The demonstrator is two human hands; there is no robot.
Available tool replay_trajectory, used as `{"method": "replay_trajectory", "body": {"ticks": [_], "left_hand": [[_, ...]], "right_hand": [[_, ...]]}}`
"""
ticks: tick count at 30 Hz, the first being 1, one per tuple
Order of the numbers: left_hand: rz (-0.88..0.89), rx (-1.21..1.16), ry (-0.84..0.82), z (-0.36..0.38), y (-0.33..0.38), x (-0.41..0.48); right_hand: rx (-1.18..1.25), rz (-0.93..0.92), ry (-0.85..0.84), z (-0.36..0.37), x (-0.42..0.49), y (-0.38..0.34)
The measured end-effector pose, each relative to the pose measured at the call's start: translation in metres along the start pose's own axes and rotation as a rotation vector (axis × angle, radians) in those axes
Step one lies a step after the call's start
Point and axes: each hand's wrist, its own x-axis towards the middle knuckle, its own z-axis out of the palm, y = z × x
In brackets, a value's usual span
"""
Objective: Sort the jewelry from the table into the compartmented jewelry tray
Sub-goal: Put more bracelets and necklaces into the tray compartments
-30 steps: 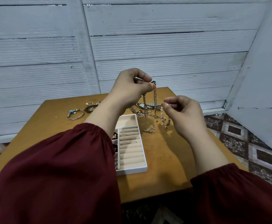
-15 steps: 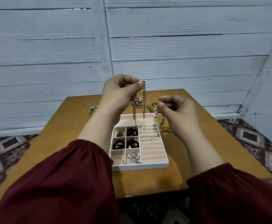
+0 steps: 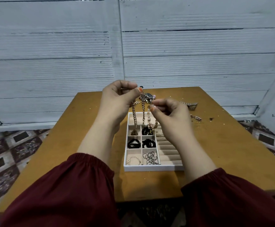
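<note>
Centrally, the left hand (image 3: pixel 117 104) pinches the top of a gold-coloured link chain (image 3: pixel 134 115) between curled thumb and forefinger, with the other fingers folded in behind. Just beside it, the right hand (image 3: pixel 169 115) pinches a strand of pale pink and cream beads (image 3: pixel 148 117) between thumb and fingertips.

The chain is doubled and hangs in two parallel strands of oval links. Its long axis is vertical and its lower ends point down at the far, wide compartment of a white rectangular compartmented tray (image 3: pixel 149 167). Whether the ends touch the lining cannot be told. The beaded strand hangs likewise, ending over the tray's middle.

The tray lies with its long side running away from the viewer, six square cells on its left and padded beige ring rolls on its right. The cells hold a small gold trinket (image 3: pixel 134 132), black looped pieces (image 3: pixel 134 143), a pearl bracelet (image 3: pixel 133 160) and a cluster of silver rings (image 3: pixel 150 158).

The tray rests on an ochre wooden table (image 3: pixel 223 153). A dark-dialled wristwatch (image 3: pixel 149 95) lies behind the hands, and a metal watch band (image 3: pixel 190 105) lies to the right. Dark red sleeves (image 3: pixel 59 194) cover both forearms. White ribbed wall panels (image 3: pixel 182 46) enclose the table, and patterned floor tiles (image 3: pixel 10 153) flank it.
</note>
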Motion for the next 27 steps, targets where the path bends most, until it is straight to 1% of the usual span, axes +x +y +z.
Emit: {"method": "replay_trajectory", "body": {"ticks": [8,27], "left_hand": [[-0.002,-0.015,0.010,-0.005,-0.012,0.013],[-0.008,-0.024,0.003,-0.005,-0.021,0.035]], "right_hand": [[-0.022,0.031,0.007,0.015,0.004,0.013],[0.051,0.044,0.026,0.019,0.009,0.018]]}}
